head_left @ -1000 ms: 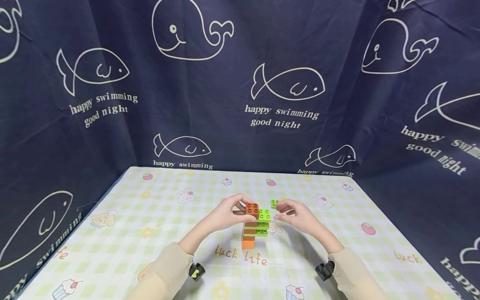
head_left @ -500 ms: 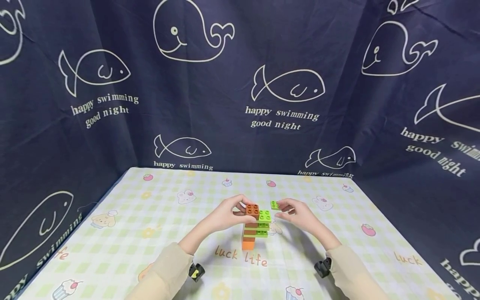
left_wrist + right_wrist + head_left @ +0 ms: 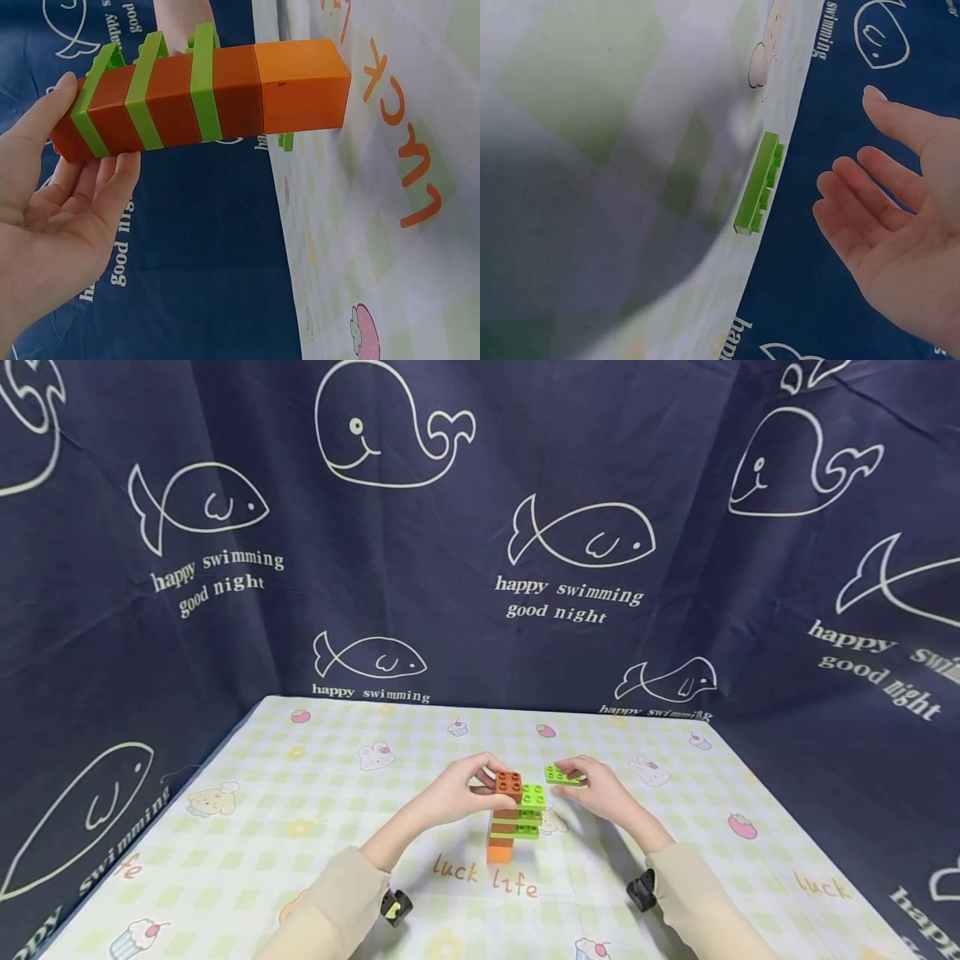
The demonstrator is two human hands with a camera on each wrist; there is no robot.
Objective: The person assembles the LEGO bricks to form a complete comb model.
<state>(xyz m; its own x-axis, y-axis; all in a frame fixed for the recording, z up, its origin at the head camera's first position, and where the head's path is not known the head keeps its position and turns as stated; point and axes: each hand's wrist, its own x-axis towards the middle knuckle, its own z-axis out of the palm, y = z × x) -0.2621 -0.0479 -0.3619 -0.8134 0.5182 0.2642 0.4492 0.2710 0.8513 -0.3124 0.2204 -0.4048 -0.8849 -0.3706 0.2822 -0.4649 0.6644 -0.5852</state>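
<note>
A tower of toy building bricks (image 3: 504,829) stands upright near the middle of the table. Its bottom brick is orange (image 3: 304,86); above it, brown bricks alternate with thin green bricks (image 3: 204,94) that jut out to the right. My left hand (image 3: 459,789) grips the brown top brick (image 3: 508,784) between thumb and fingers. To the right of the tower is my right hand (image 3: 603,792), its fingers loosely bent around nothing. A loose flat green brick (image 3: 757,187) lies studs up on the table beyond that hand, apart from its fingers in the right wrist view.
A checked tablecloth (image 3: 300,793) with printed cartoons covers the table. Dark blue curtains (image 3: 465,593) with whale and fish drawings hang behind and on both sides. Each wrist wears a small black camera (image 3: 396,907).
My right hand has shifted slightly, so more of the loose green brick shows beside its fingers. The left hand keeps its hold on the tower top. The head view has shifted a little.
</note>
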